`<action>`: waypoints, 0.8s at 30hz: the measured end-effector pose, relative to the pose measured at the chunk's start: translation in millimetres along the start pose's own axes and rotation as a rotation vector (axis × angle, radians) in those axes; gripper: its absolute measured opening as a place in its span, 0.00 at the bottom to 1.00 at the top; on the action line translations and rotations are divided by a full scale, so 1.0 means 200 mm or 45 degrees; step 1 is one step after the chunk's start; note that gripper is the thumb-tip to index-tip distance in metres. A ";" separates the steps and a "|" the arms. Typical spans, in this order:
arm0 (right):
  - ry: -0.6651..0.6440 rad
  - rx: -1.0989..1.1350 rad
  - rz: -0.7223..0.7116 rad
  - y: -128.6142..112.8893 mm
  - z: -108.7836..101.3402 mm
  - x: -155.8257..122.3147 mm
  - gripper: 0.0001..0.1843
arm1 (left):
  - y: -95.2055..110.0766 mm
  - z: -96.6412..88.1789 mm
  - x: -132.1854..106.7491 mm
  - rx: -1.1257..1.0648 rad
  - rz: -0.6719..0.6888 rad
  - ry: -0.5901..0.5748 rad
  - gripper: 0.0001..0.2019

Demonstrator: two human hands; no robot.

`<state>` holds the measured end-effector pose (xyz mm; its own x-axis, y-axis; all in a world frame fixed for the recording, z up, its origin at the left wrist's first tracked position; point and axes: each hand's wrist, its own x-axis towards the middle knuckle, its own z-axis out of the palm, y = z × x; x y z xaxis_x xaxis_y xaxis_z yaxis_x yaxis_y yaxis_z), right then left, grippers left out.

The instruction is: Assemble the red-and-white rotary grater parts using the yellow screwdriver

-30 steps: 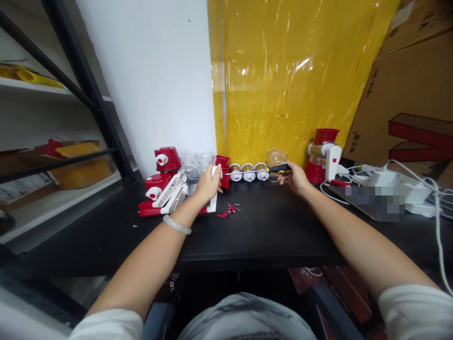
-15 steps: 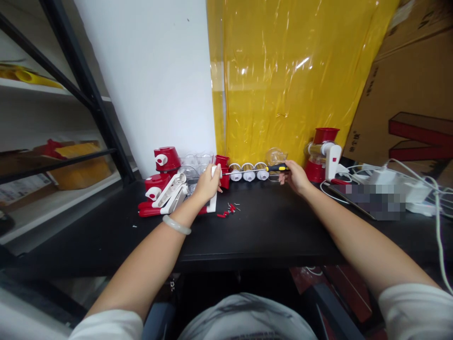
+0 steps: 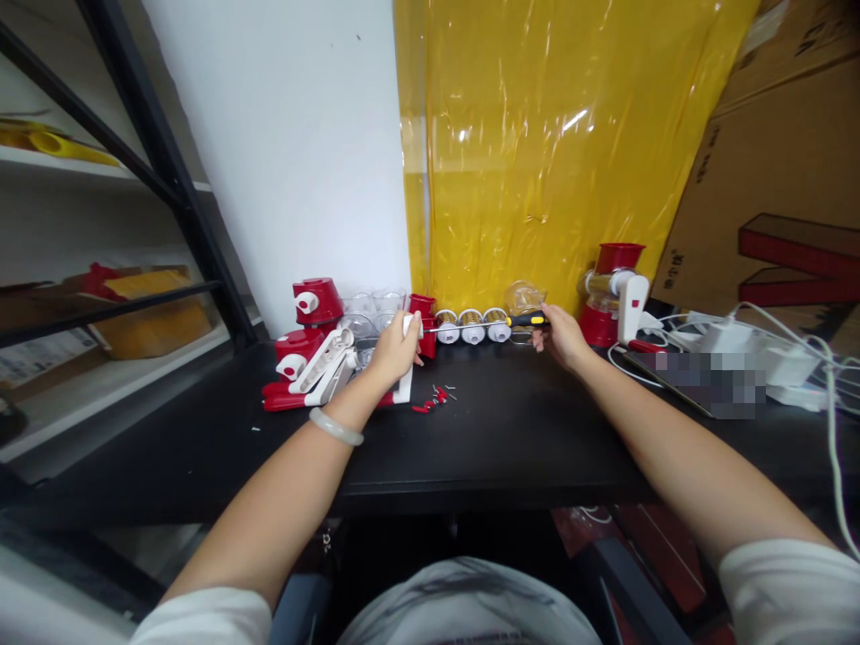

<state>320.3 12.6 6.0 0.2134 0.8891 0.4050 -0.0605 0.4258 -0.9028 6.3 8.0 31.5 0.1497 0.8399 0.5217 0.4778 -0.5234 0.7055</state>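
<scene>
The right fingers point(image 3: 538, 340) curl closed around a screwdriver point(image 3: 527, 320) aimed at the white plastic part point(image 3: 407, 324) that the left fingers point(image 3: 413, 330) pinch, with screws point(image 3: 440, 395) nearby below them.

The screwdriver point(image 3: 528, 320) is black and yellow with a silvery shaft point(image 3: 463, 328). Cranks point(image 3: 321, 363) are white with red grips point(image 3: 282, 401), the table point(image 3: 524, 439) black, the curtain point(image 3: 551, 197) bright yellow, the bracelet point(image 3: 336, 427) milky white, the shirt point(image 3: 463, 600) pale with grey marbling.

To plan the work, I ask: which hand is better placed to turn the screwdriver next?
Probably the right hand: it holds the screwdriver's handle, while the left hand grips a white part at the other end.
</scene>
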 end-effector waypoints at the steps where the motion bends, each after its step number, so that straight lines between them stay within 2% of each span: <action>1: 0.002 -0.001 -0.001 0.00 0.00 0.00 0.22 | 0.00 0.00 0.00 0.001 0.001 -0.003 0.19; 7: -0.007 -0.117 -0.046 0.00 -0.01 -0.02 0.25 | 0.00 0.00 0.00 0.000 -0.003 0.023 0.18; 12: 0.066 -0.239 -0.092 0.01 -0.02 -0.01 0.28 | 0.00 0.00 0.01 -0.004 0.008 0.026 0.18; 15: 0.080 -0.158 -0.050 0.01 -0.02 0.00 0.28 | -0.01 0.00 0.01 -0.001 0.003 0.023 0.18; 19: 0.007 0.043 0.079 0.00 -0.01 0.01 0.23 | -0.01 0.00 0.01 0.002 0.016 0.021 0.17; 24: -0.052 0.140 0.052 -0.01 -0.02 0.01 0.20 | 0.01 0.00 0.00 0.019 0.025 0.015 0.17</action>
<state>324.5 12.8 7.5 0.1690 0.9111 0.3759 -0.1756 0.4031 -0.8981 6.0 7.7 32.9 0.1492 0.8277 0.5410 0.4876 -0.5375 0.6880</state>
